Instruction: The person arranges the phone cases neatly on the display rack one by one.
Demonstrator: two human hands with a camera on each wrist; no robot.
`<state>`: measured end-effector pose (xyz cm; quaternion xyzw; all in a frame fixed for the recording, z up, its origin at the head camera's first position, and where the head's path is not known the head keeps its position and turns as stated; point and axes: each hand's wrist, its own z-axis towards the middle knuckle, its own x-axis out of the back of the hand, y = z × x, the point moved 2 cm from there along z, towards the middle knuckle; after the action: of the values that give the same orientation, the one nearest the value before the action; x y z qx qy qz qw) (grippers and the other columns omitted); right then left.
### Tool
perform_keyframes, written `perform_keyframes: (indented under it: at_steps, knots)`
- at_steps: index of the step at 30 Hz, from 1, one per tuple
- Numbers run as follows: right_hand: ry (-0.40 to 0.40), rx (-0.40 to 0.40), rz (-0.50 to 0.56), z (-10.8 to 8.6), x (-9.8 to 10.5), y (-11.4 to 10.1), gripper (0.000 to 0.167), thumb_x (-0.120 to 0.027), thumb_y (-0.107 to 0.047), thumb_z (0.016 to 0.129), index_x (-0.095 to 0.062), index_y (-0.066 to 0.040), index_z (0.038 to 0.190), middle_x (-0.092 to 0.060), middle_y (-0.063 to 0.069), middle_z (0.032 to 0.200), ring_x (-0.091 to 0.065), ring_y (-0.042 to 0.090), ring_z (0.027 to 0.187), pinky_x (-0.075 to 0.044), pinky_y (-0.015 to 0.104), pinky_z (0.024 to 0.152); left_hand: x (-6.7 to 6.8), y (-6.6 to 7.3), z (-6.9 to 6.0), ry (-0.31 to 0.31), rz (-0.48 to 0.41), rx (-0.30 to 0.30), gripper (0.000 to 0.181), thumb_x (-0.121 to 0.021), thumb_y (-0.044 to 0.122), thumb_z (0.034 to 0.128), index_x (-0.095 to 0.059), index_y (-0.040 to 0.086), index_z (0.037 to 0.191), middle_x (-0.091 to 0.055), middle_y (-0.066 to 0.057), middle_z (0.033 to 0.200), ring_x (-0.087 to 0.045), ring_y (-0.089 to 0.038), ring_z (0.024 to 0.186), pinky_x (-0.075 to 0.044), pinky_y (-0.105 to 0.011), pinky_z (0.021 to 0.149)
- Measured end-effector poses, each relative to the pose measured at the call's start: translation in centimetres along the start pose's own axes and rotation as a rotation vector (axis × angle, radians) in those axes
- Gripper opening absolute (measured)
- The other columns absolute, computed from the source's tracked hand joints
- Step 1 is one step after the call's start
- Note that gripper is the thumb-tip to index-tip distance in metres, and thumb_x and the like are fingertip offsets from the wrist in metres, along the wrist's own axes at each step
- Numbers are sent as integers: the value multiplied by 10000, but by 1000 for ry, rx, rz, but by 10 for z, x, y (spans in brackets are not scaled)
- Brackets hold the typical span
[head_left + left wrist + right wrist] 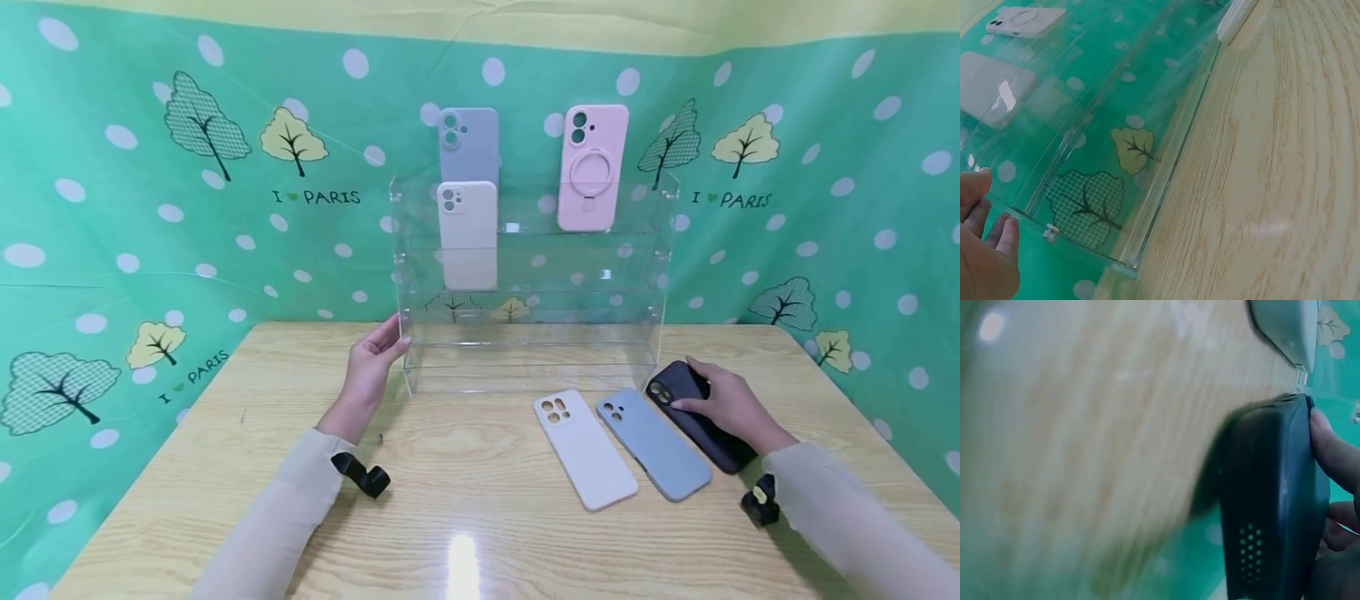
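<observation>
Head view: held one clear rack (532, 343) at its left side in the left hand (375, 358), presumably to steady it; well apart, pinched one black phone case (707, 432) in the right hand (731, 404) near the rack's right front corner (could not tell whether lifted). Counted six cases: on the rack, apparently propped for display, one grey-blue case (471, 154), one white case (469, 237), one pink case (591, 173); on one table (420, 517), seemingly aligned for easy reach, one cream case (588, 454), one blue case (656, 446), the black one.

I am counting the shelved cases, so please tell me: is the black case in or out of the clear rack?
Out: the right hand grips the black case outside the clear rack, next to the blue case.
</observation>
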<state>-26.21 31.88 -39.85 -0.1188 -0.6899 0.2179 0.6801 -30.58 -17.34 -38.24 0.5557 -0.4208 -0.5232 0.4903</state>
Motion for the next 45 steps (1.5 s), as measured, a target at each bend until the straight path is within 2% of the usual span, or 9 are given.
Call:
perform_keyframes:
  at_steps: [3,11,15,19,21,28,34,39,45]
  knots:
    - [49,-3,-23,-1,3,1,715,-709,-235,845,-369,111,1370,-461,396,1257,-515,396,692,-425,415,673,-1,0,1,-10,-9,-7,507,-588,-20,896,-434,31,1376,-436,-139,1428,-432,-214,1312,-404,-215,1038]
    - [210,22,66,-5,13,4,447,-622,-183,921,-530,82,1268,-566,329,1187,-564,477,1021,-504,563,792,-3,-2,2,-14,-25,-8,506,-592,-24,891,-439,22,1371,-439,-147,1425,-437,-220,1308,-411,-214,1032]
    - [223,-7,137,-5,21,7,417,-610,-225,931,-571,42,1249,-596,290,1175,-592,417,1020,-539,351,767,-3,-1,1,-14,-15,-3,502,-588,-24,895,-439,24,1372,-441,-144,1424,-438,-216,1308,-405,-223,1041]
    - [188,-80,250,-5,28,9,473,-619,-308,919,-575,20,1257,-600,255,1192,-617,17,877,-455,75,671,-3,-1,1,-15,-5,5,501,-584,-17,900,-433,26,1376,-440,-140,1425,-438,-212,1308,-395,-224,1051]
    - [158,-117,309,-4,32,9,526,-623,-351,908,-554,13,1281,-588,225,1222,-526,-132,833,-453,59,666,-2,-1,1,-12,-1,4,500,-583,-15,902,-431,23,1377,-441,-145,1423,-439,-217,1306,-393,-228,1054]
    - [146,-189,393,-5,61,0,641,-636,-469,863,-521,-48,1333,-542,-334,964,-499,-147,888,-451,48,697,-2,0,0,-6,0,9,494,-583,-13,902,-439,29,1373,-451,-142,1417,-450,-221,1297,-409,-228,1041]
    - [222,-198,819,-3,90,-23,213,-716,-263,841,-708,-336,1040,-634,-281,808,-593,-94,734,-499,74,616,-1,-1,0,1,7,-1,495,-586,-4,905,-440,35,1376,-454,-139,1414,-456,-213,1292,-403,-231,1048]
    - [313,-134,1178,3,114,-49,205,-751,-78,792,-761,-269,867,-694,-145,783,-625,-3,683,-500,107,554,1,-1,1,8,-9,-5,485,-591,-2,901,-455,39,1366,-469,-134,1401,-478,-195,1274,-396,-227,1053]
    - [366,-129,1322,14,137,-79,243,-792,-56,731,-760,-212,914,-717,-77,795,-654,59,679,-523,151,558,1,-1,1,8,-5,4,492,-595,0,899,-451,43,1368,-466,-133,1403,-475,-193,1277,-402,-214,1044]
